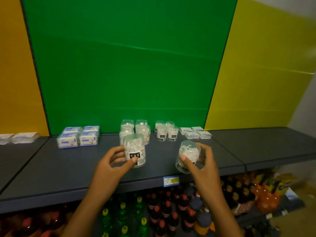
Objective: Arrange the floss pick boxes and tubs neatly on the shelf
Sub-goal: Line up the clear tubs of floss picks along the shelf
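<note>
My left hand (113,162) grips a clear tub of white floss picks (134,149), upright, with a black label and a barcode, in front of a group of taller tubs (135,130). My right hand (201,161) holds a second clear tub (187,153) tilted to the left above the dark shelf (68,168). A cluster of smaller tubs with black labels (165,132) stands at the back. Blue-and-white floss pick boxes (78,136) sit stacked at the back left. Flat clear packs (195,132) lie at the back right.
More flat packs (17,137) lie on the neighbouring shelf to the left. A blue price tag (171,181) hangs on the shelf's front edge. Below it stand several drink bottles (162,211) with red, yellow and blue caps. A green panel (128,65) backs the shelf.
</note>
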`<state>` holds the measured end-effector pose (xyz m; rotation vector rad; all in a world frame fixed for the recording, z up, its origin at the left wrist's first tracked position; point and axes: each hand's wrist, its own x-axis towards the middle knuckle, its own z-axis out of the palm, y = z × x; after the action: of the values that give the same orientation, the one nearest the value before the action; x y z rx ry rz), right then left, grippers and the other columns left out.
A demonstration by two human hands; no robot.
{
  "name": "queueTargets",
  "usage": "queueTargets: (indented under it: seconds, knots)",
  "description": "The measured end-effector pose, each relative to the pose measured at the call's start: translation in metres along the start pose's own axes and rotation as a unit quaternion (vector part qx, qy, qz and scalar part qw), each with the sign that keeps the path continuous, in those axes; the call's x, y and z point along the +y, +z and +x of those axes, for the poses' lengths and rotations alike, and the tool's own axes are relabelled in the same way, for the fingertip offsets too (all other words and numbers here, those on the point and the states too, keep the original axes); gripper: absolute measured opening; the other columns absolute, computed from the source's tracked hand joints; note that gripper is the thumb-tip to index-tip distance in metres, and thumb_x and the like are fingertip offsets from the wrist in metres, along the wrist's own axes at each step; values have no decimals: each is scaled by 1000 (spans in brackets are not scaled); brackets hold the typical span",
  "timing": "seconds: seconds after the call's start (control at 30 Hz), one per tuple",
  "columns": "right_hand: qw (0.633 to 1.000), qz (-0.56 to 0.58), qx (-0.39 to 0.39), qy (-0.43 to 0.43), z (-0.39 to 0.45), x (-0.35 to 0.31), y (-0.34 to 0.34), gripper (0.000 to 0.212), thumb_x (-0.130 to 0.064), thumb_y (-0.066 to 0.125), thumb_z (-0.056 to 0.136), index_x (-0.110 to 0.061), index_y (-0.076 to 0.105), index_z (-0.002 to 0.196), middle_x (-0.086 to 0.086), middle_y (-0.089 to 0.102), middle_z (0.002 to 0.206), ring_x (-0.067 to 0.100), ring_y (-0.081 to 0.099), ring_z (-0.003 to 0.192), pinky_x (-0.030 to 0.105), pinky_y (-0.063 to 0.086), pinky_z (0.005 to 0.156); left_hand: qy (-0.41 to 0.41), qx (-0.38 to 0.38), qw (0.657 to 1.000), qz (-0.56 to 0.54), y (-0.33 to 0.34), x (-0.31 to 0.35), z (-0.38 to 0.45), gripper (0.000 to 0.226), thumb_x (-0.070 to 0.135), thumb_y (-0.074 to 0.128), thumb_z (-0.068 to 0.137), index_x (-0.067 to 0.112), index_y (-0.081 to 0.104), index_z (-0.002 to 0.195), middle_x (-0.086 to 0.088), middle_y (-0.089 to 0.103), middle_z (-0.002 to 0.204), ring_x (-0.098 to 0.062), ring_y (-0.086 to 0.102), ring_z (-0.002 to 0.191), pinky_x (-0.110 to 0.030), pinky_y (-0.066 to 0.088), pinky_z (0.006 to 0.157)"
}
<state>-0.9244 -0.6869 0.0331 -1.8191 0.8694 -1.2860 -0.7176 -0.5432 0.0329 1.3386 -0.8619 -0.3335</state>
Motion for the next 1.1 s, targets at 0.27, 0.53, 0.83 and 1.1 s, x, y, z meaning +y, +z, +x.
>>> queueTargets:
  seconds: [0.27, 0.53, 0.83, 1.1]
  knots:
    - [999, -14, -36, 11, 57, 38, 3, 51, -30, 78, 80, -36, 50, 122, -16, 58, 121, -3, 56, 106, 11, 49, 75, 2, -25, 1000, 0, 51, -37, 65, 37, 12, 79, 72, 27, 62, 101, 4, 70, 102, -5, 67, 90, -14, 54, 75]
    - [999, -15, -44, -2, 140, 66, 32, 48, -22, 77, 81, -39, 46, 115, -14, 56, 119, 4, 56, 110, 25, 49, 87, 5, -28, 999, 36, 82, -67, 140, 44, 17, 82, 70, 31, 59, 104, 7, 68, 102, -2, 66, 89, -22, 55, 79]
    - [999, 7, -35, 23, 179, 117, 60, 54, -30, 75, 81, -42, 44, 124, -15, 55, 125, 4, 54, 114, 31, 49, 96, -11, -58, 993, 102, 110, -111, 173, 47, 21, 80, 72, 44, 47, 97, 20, 59, 95, 2, 60, 89, -11, 50, 69]
    - [997, 57, -47, 9, 203, 146, 73, 57, -27, 75, 82, -35, 45, 130, -34, 53, 119, -11, 54, 109, 10, 48, 82, -54, -51, 990, 122, 139, -135, 187, 45, 14, 80, 74, 29, 53, 107, 15, 61, 101, -2, 62, 93, -12, 52, 75]
